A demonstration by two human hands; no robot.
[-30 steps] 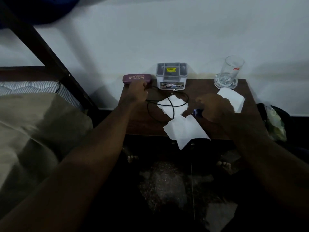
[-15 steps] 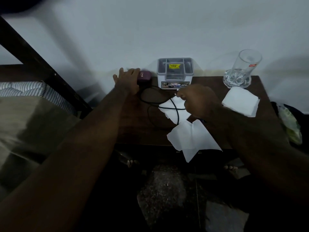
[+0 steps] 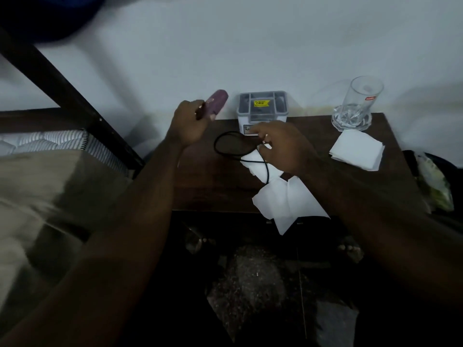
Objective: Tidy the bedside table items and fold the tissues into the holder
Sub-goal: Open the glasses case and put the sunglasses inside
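Clearing clutter comes first: the left hand (image 3: pixel 189 121) grips the maroon oblong case (image 3: pixel 216 105) lifted above the dark wooden table (image 3: pixel 213 181), while the right hand (image 3: pixel 280 146) pinches the thin black cable (image 3: pixel 226 144) lying over the loose white tissues (image 3: pixel 288 199). Lift the cable slowly so no tissue drags; the grey compartmented holder (image 3: pixel 262 106) waits by the wall.

Bedside table (image 3: pixel 205 181): dark brown wood look, matt. Holder (image 3: pixel 262 106): grey plastic, smooth, with a glossy yellow sticker. Glass (image 3: pixel 358 103): clear, shiny, cut pattern at base. Tissues (image 3: pixel 288 199): thin white paper, matt, soft creases; the folded stack (image 3: pixel 357 152) is the same. Cable (image 3: pixel 233 151): black, smooth, slightly glossy. Case (image 3: pixel 216 101): maroon, matt, blurred. Mattress edge (image 3: pixel 45 141): quilted cloth.
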